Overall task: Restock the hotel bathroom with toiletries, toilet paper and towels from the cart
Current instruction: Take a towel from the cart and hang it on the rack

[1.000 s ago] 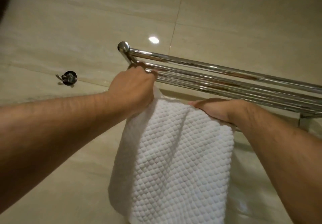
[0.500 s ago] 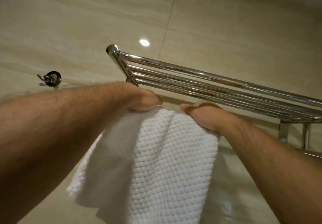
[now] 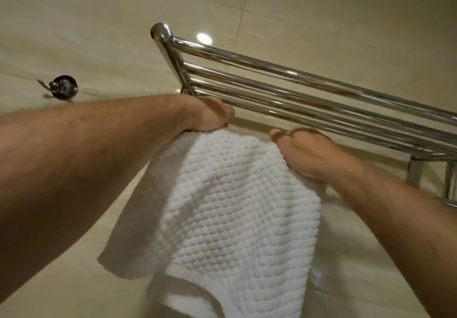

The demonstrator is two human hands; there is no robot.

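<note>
A white waffle-weave towel (image 3: 232,213) hangs down the beige tiled wall under a chrome towel rack (image 3: 309,87) made of several parallel bars. My left hand (image 3: 210,115) grips the towel's top edge at the left, just below the rack's left end. My right hand (image 3: 309,154) holds the top edge at the right, fingers curled over and behind the cloth. The bar that the towel hangs from is hidden behind both hands and the towel. The towel's lower left corner flares out to the left.
A small chrome wall hook (image 3: 61,87) is fixed to the tiles left of the rack. The rack's right bracket (image 3: 430,176) stands out from the wall at the right edge. A ceiling light reflects on the glossy tile (image 3: 204,38) above the rack.
My left hand has come down from the rack's end to the towel's top edge. The towel's lower left side has swung out to the left. My right hand stays on the right edge.
</note>
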